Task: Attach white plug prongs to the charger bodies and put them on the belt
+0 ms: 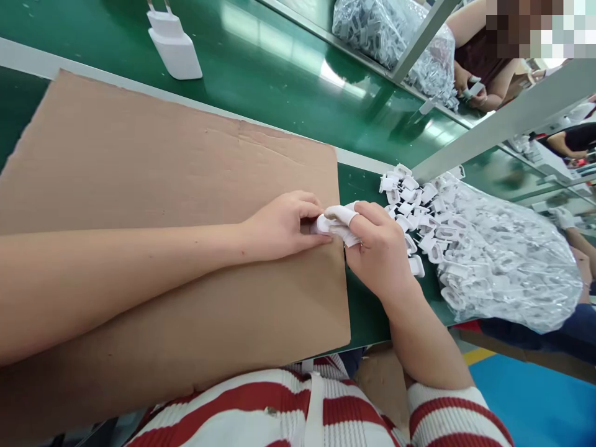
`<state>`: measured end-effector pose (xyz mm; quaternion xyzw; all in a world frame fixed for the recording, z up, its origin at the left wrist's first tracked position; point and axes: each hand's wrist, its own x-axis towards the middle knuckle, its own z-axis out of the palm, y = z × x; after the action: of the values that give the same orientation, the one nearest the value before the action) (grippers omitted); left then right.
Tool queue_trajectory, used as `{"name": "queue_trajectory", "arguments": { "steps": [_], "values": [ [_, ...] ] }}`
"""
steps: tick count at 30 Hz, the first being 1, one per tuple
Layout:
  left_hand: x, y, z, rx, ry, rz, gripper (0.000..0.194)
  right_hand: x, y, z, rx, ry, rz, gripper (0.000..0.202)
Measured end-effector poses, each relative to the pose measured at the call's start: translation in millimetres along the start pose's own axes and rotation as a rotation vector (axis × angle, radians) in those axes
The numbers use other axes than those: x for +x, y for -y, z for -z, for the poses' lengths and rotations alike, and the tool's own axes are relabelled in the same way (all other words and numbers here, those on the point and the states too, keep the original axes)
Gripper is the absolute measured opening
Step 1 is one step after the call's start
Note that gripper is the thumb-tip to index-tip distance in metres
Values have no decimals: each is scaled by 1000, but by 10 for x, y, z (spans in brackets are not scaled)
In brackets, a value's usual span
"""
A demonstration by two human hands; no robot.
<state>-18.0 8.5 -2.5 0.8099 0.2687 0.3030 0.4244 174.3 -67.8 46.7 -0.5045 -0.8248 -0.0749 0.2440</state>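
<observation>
Over the right edge of a brown cardboard sheet (139, 161), my left hand (284, 226) pinches a small white plastic part (322, 225) between thumb and fingers. My right hand (382, 248) meets it from the other side, closed on the same part. White covers sit on some of its fingertips and hide much of the part. Just right of my right hand lies a pile of loose white plastic pieces (414, 211) on the green table (361, 310).
A clear bag (507, 254) full of white pieces lies at the right. A white plug adapter (174, 46) stands beyond the cardboard. Past a metal post (507, 118) are another filled bag (372, 31) and a person's hands (472, 90) holding a white piece.
</observation>
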Motion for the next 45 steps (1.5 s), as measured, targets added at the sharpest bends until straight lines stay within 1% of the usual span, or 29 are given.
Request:
{"name": "queue_trajectory", "arguments": {
  "steps": [3,7,10,12,14,16,17,18,19,20,21,23,24,25,27,29,31,33,34,36,38,39,40,41,42,43,45],
  "values": [
    [-9,3,-9,15,-8,-14,23,-4,29,-20,-51,-6,-20,30],
    [-16,16,-30,13,-24,-7,26,12,22,-32,-83,60,-72,29],
    [-15,16,-55,38,-31,5,29,10,9,-20,-36,101,-130,24],
    [-15,-11,-74,53,-36,6,29,-9,-30,-15,66,109,-175,24],
    [-14,-60,-86,59,-35,12,30,-32,-136,-22,259,119,-224,26],
    [9,-107,-78,68,-4,49,32,-47,-332,-38,438,88,-292,36],
    [38,-119,-63,79,14,77,33,-50,-457,-46,468,57,-335,41],
    [86,-117,-36,100,20,107,35,-50,-592,-54,435,14,-382,43],
    [156,-96,2,129,9,139,37,-50,-727,-61,351,-8,-425,43],
    [249,-54,53,167,-22,173,40,-50,-851,-67,246,7,-469,43],
    [366,9,115,215,-69,210,43,-51,-958,-72,147,59,-514,45],
    [656,189,267,337,-187,293,47,-62,-1102,-81,8,219,-603,50],
    [818,295,351,400,-238,341,49,-70,-1138,-85,-29,287,-630,53],
    [981,403,435,479,-291,374,48,-77,-1156,-87,-52,326,-645,55],
    [1277,600,595,625,-348,424,43,-86,-1159,-85,-73,333,-648,55],
    [1491,750,727,702,-382,458,41,-87,-1147,-70,-70,304,-648,52],
    [1602,851,816,737,-413,508,41,-86,-1135,-47,-44,289,-657,46],
    [1627,910,852,753,-444,563,41,-89,-1125,-25,-14,264,-660,39],
    [1617,928,851,761,-464,582,45,-93,-1119,-18,-6,247,-659,37],
    [1575,945,815,790,-542,597,64,-106,-1104,-16,47,175,-653,43],
    [1526,946,760,813,-685,543,87,-121,-1090,-28,195,68,-659,50],
    [1502,944,733,822,-759,484,93,-129,-1083,-37,283,21,-667,52],
    [1478,938,708,831,-817,408,94,-136,-1076,-46,360,-10,-679,51],
    [1455,929,687,844,-852,322,91,-142,-1069,-51,413,-18,-688,48],
    [1433,913,666,863,-864,236,88,-147,-1061,-53,429,-5,-695,46],
    [1411,888,642,887,-848,156,85,-152,-1052,-49,425,16,-693,45],
    [1383,801,575,912,-759,6,79,-158,-1026,-27,384,65,-674,48]
  ]
}}
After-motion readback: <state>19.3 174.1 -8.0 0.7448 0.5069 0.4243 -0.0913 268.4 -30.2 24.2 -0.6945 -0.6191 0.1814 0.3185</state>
